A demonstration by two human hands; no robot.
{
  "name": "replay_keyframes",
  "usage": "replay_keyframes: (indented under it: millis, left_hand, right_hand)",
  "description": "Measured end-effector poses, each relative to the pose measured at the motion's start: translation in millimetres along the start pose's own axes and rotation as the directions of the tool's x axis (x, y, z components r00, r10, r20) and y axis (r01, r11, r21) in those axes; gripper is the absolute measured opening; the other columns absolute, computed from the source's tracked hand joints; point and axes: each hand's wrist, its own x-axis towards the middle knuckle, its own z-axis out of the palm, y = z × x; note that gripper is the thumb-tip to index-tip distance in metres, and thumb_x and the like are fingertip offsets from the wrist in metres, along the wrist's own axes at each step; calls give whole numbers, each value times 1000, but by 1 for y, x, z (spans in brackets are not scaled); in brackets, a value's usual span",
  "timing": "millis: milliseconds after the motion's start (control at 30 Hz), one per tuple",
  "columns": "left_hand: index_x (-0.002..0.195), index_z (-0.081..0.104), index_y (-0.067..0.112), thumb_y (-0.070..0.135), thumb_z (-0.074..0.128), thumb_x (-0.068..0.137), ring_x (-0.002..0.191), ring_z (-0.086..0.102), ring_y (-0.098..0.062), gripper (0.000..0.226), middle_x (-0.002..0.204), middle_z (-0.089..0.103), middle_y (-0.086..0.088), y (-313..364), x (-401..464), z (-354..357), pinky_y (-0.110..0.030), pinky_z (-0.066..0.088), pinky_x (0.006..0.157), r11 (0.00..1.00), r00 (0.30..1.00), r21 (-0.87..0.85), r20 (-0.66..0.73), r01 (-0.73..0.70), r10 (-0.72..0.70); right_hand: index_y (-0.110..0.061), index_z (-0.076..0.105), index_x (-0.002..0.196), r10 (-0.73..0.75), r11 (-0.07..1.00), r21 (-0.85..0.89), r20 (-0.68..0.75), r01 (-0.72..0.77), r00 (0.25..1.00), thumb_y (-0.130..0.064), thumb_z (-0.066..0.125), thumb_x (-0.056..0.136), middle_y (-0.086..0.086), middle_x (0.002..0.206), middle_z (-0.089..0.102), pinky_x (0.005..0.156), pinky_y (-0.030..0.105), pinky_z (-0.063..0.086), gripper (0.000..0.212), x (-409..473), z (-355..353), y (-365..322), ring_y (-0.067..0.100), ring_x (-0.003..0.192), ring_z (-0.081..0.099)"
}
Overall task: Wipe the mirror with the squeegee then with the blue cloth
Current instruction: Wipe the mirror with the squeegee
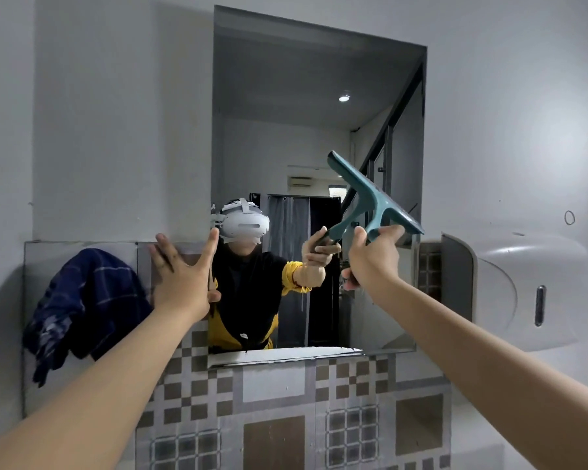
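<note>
A frameless mirror (286,147) hangs on the grey wall. My right hand (374,262) grips the handle of a teal squeegee (370,195), whose blade lies tilted against the mirror's right half, near the right edge. My left hand (184,276) is spread flat with fingers apart, pressed at the mirror's left edge on the wall. A dark blue checked cloth (85,307) hangs draped on the wall ledge to the left of my left hand. The mirror reflects a person with a headset and the squeegee.
A white paper towel dispenser (510,290) is mounted on the wall right of the mirror. Patterned brown and white tiles (286,418) cover the wall below the mirror. Water streaks run down the lower glass.
</note>
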Motion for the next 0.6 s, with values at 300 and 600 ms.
replay_keyframes:
  millis: [300,600]
  left_hand:
    - [138,-28,44,39,68,80,133,-21,-55,112,144,-28,-38,5,-8,-5,-55,44,95,991,996,97,-17,-90,92]
    - [148,1,35,53,73,68,134,-8,-54,110,148,-5,-40,-31,-21,7,-54,54,77,946,953,175,-87,-272,290]
  right_hand:
    - [-16,25,102,86,980,164,151,-111,985,-25,43,100,6,70,52,35,28,51,21,-56,58,-29,12,28,49]
    - [-24,23,93,176,974,124,119,-190,977,-36,47,94,25,97,58,40,39,56,27,-82,113,-30,28,55,69]
